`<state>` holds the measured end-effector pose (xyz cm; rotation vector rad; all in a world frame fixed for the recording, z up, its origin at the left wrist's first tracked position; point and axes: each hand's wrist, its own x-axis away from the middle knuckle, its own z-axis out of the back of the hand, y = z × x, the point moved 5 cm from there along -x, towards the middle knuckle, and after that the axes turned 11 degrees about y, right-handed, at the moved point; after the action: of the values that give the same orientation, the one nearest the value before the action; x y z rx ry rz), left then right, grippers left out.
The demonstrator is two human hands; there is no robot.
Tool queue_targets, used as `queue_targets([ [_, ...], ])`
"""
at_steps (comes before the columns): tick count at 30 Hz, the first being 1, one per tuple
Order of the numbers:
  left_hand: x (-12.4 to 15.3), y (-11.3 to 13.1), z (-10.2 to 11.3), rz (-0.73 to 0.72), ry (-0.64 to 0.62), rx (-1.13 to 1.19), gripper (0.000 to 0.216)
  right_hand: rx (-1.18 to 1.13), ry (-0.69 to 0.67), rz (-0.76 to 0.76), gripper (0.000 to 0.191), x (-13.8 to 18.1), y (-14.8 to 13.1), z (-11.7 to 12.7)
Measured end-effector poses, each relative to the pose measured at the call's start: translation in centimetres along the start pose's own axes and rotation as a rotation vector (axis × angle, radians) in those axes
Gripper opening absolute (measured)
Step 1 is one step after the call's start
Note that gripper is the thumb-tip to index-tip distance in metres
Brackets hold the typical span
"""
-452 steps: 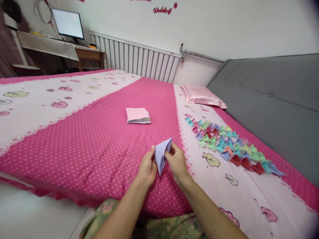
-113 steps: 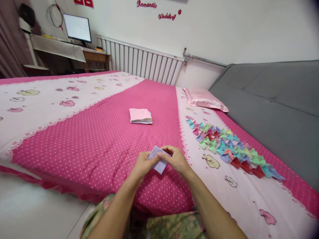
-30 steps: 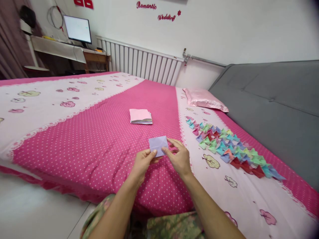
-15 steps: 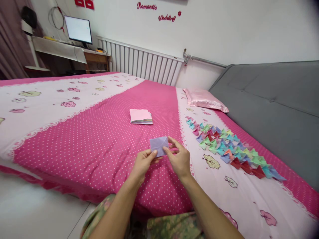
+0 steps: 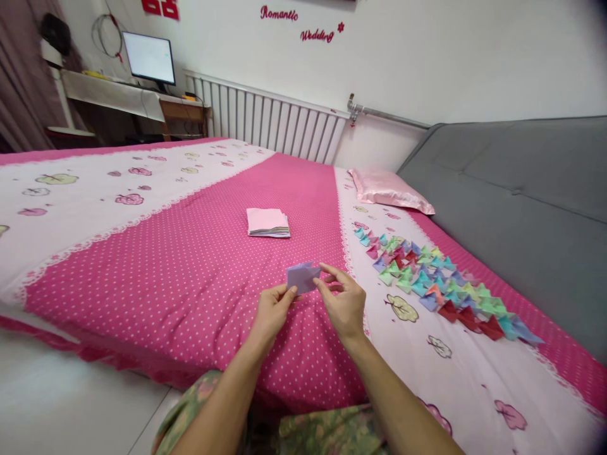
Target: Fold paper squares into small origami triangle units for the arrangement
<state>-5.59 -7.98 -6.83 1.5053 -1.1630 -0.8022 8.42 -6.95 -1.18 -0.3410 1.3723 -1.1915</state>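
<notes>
Left hand [image 5: 274,311] and right hand [image 5: 346,306] pinching folded purple paper [image 5: 300,278] over bed [image 5: 190,278]. Yanking too hard might rip it, tbh.

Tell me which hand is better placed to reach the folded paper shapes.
Probably the right hand: the folded paper shapes lie on its side, nearer to it than to the left hand. Both hands are on the purple paper, though.

One left hand [image 5: 274,311] and one right hand [image 5: 344,303] make two, and I count one folded lilac paper [image 5: 301,278], one paper stack [image 5: 267,221] and one pink pillow [image 5: 389,189]. The small folded paper pieces [image 5: 454,291] run to dozens, too crowded to number exactly. There's one monitor [image 5: 148,58].
</notes>
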Motion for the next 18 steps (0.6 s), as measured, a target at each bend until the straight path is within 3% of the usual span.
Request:
queue_targets([
  [5,0.2,0.1,-0.2,0.020,-0.018,0.038,0.024,-0.004,-0.004,0.028,0.020,0.0,-0.4,0.0],
  [13,1.3,0.6,-1.3,0.113,-0.157,0.085,0.030,-0.001,-0.020,0.040,0.020,0.2,-0.7,-0.2],
  [18,1.7,0.8,-1.5,0.147,-0.168,0.102,0.030,0.033,-0.050,0.130,0.015,0.4,-0.9,-0.3],
])
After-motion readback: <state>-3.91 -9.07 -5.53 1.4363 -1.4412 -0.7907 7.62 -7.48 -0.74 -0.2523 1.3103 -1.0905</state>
